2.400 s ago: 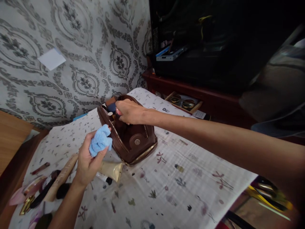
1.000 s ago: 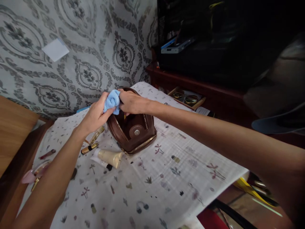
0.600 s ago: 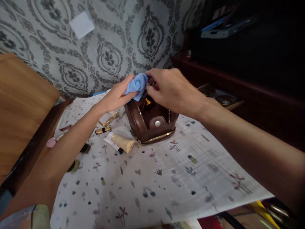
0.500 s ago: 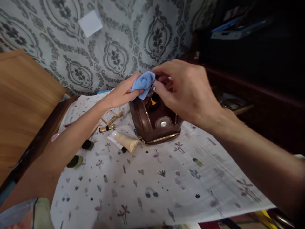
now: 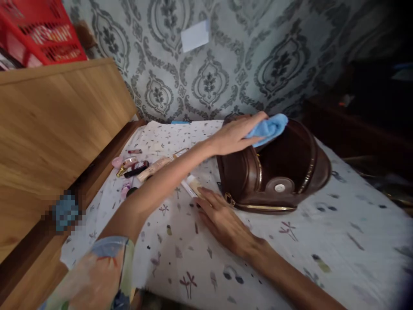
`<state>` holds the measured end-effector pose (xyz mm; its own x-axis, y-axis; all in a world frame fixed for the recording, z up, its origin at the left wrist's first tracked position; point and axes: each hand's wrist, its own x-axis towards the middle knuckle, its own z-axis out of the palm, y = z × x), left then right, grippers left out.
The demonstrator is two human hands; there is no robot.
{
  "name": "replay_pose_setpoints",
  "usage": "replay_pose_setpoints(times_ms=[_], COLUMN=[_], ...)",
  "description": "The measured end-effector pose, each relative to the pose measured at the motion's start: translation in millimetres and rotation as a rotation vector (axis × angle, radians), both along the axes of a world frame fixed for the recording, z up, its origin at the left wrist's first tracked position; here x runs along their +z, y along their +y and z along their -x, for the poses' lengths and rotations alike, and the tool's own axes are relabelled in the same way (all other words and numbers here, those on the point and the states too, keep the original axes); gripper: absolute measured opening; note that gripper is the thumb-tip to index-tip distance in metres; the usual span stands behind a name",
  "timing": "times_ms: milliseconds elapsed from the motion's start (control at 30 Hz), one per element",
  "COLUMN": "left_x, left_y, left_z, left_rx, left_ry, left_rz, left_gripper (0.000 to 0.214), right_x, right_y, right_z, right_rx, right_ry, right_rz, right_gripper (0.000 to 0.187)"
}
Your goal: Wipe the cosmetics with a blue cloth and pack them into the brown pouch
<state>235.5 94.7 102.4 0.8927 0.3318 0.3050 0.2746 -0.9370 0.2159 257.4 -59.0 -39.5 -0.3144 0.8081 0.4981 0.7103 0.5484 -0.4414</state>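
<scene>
A light blue cloth point(image 5: 271, 129) is bunched in my left hand point(image 5: 234, 135), which grips it over the opening of a brown leather bag point(image 5: 251, 183). The bag stands unzipped, with a round metal snap on its front flap. Down and to the left, my right hand point(image 5: 226, 221) lies low over the bedsheet-like cloth, fingers stretched toward a cream tube point(image 5: 193, 184) and a white tube point(image 5: 188, 188) beside the bag. Its fingertips cover the near ends of the tubes; a firm grip does not show.
Several cosmetics, among them a pink item point(image 5: 117, 162) and a black tube point(image 5: 134, 171), lie left on the patterned white cloth point(image 5: 180, 271). A wooden panel point(image 5: 64, 125) borders the left, with a red basket point(image 5: 41, 34) above. Patterned wallpaper point(image 5: 226, 86) rises behind.
My right hand has left the cloth above the bag and come down to the tubes. My left hand keeps the blue cloth over the bag. The view has swung left.
</scene>
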Motion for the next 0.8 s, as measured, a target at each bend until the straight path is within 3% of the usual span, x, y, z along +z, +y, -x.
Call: replay_pose_setpoints(times_ms=[67, 167, 300, 567, 700, 800], left_x=[-7.2, -14.5, -13.4, -0.6, -1.5, -9.7], left_y=[-4, -1, 11, 26, 20, 7], left_z=[1, -1, -10, -31, -22, 1], left_rx=[0.013, -0.012, -0.116, -0.236, -0.151, -0.044], left_ry=[-0.062, -0.108, -0.108, 0.015, -0.168, -0.398], left_rz=[-0.031, -0.047, -0.053, -0.001, 0.071, 0.123], left_gripper=[0.026, 0.026, 0.026, 0.015, 0.014, 0.014], right_x=[1.9, 21.6, 36.5, 14.1, 11.6, 7.7], right_y=[-4, -13, -24, -34, -38, -38], right_z=[-3, -14, -21, -14, -14, -17], right_rx=[0.015, -0.042, -0.124, -0.098, -0.081, -0.077], right_ry=[0.048, 0.152, 0.229, 0.256, 0.267, 0.286], right_rz=[-0.052, -0.082, -0.067, 0.034, 0.066, 0.08], right_gripper=[0.032, 0.03, 0.025, 0.022, 0.022, 0.023])
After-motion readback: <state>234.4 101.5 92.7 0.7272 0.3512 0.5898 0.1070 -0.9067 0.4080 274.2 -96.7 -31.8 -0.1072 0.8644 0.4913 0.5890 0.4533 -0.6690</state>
